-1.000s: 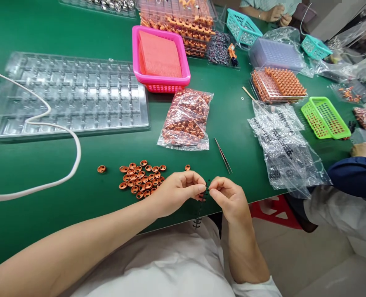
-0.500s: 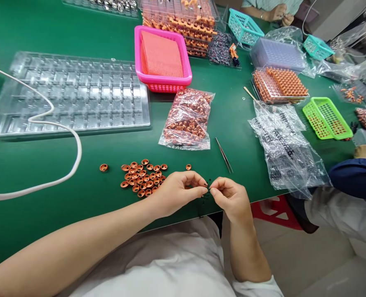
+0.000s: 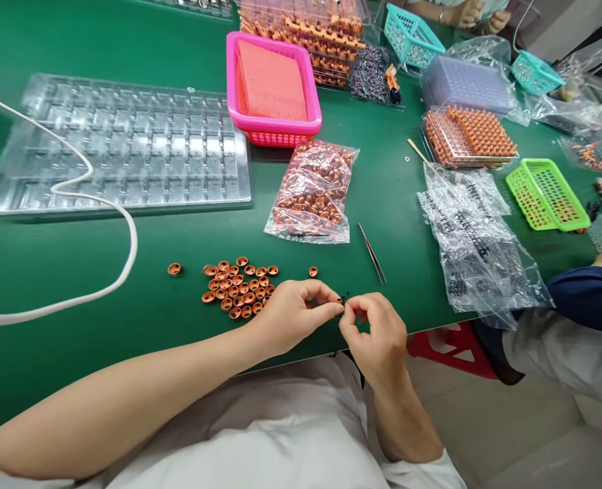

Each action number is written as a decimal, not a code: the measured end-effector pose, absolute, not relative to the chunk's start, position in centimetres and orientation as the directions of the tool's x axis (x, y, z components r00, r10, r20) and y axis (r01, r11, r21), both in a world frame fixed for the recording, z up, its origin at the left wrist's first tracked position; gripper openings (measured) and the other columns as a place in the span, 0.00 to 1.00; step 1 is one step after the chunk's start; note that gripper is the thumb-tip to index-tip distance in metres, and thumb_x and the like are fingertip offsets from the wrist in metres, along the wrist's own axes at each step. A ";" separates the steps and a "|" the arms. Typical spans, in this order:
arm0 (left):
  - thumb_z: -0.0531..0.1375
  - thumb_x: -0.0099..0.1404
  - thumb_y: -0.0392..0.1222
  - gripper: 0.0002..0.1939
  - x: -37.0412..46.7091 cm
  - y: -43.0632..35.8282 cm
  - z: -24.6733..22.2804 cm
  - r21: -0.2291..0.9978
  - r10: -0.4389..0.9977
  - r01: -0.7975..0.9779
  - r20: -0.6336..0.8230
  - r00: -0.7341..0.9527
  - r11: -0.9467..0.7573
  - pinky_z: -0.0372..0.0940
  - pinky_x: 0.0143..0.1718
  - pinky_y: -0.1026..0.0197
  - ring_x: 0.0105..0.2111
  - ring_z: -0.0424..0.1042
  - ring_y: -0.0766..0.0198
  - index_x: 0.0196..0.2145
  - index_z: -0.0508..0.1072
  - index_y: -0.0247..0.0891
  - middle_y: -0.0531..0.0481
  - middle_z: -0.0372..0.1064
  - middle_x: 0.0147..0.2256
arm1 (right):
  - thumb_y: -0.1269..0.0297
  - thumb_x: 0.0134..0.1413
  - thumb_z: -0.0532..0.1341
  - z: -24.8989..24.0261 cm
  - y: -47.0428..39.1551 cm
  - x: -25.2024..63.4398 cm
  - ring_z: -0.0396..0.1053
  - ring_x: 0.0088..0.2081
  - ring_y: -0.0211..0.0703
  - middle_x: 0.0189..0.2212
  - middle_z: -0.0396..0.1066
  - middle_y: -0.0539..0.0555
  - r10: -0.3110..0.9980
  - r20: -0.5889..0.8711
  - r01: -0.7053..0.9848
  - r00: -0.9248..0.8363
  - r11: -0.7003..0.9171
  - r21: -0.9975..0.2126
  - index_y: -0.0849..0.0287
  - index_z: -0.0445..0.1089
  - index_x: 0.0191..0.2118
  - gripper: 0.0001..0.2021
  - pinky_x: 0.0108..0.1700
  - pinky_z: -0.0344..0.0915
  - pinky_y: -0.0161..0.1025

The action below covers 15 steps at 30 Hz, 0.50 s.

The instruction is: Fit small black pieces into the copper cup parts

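Observation:
My left hand (image 3: 293, 314) is closed in a pinch near the table's front edge, around something small and dark that I cannot make out. Against its fingertips, my right hand (image 3: 377, 333) also pinches, and what sits between its fingers is too small to name. Small black bits (image 3: 347, 295) show just behind the fingertips. Left of my hands lie several copper-coloured cups (image 3: 237, 288), with one lone cup (image 3: 174, 269) further left and another (image 3: 313, 272) behind my left hand. Metal tweezers (image 3: 372, 254) rest behind my right hand.
A clear bag of copper cups (image 3: 315, 193) lies behind the loose ones, near a pink basket (image 3: 313, 129). A clear moulded tray (image 3: 122, 146) and white cable (image 3: 110, 202) are left. Plastic bags (image 3: 476, 238), a green basket (image 3: 548, 193) and another person's sleeve (image 3: 588, 299) are right.
My right hand has moved slightly left, its fingertips now meeting those of my left hand. The whole view has shifted a little. Across the table, another person's hands have moved apart.

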<state>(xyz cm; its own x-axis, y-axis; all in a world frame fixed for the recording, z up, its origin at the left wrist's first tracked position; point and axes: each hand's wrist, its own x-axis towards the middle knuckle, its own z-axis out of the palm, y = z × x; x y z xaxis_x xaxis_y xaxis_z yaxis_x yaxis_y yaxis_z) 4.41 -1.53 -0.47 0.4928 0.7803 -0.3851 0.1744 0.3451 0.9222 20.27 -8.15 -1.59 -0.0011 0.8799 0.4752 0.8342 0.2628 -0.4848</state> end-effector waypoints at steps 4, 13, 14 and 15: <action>0.65 0.57 0.45 0.09 4.3 -1.7 -0.5 0.920 0.780 0.193 -0.393 0.487 0.342 0.63 0.30 0.64 0.28 0.70 0.64 0.28 0.77 0.36 0.51 0.75 0.27 | 0.77 0.59 0.59 -2.0 -8.0 20.5 0.66 0.29 0.39 0.28 0.70 0.51 0.866 0.500 0.869 0.001 0.247 -0.430 0.57 0.65 0.37 0.07 0.32 0.65 0.36; 0.65 0.56 0.48 0.11 4.3 -1.1 -0.9 0.901 0.764 0.145 -0.426 0.485 0.410 0.68 0.35 0.60 0.30 0.73 0.61 0.30 0.76 0.36 0.48 0.75 0.28 | 0.71 0.59 0.58 -2.4 -7.4 24.0 0.63 0.26 0.36 0.27 0.68 0.47 0.998 0.016 0.796 0.057 -0.035 -0.604 0.56 0.69 0.31 0.07 0.32 0.61 0.35; 0.65 0.56 0.47 0.11 4.3 -1.1 -0.9 0.897 0.758 0.140 -0.431 0.489 0.419 0.68 0.35 0.60 0.30 0.73 0.61 0.30 0.75 0.36 0.49 0.75 0.28 | 0.70 0.60 0.58 -2.5 -7.4 24.2 0.64 0.27 0.36 0.27 0.68 0.47 0.999 -0.006 0.795 0.050 -0.043 -0.605 0.56 0.69 0.31 0.07 0.33 0.61 0.36; 0.66 0.56 0.47 0.11 4.3 -1.1 -0.9 0.894 0.754 0.136 -0.435 0.493 0.427 0.68 0.35 0.60 0.30 0.74 0.61 0.30 0.75 0.35 0.49 0.75 0.28 | 0.70 0.60 0.58 -2.5 -7.4 24.2 0.65 0.28 0.37 0.28 0.69 0.48 0.999 -0.015 0.795 0.045 -0.045 -0.606 0.56 0.69 0.31 0.07 0.33 0.61 0.36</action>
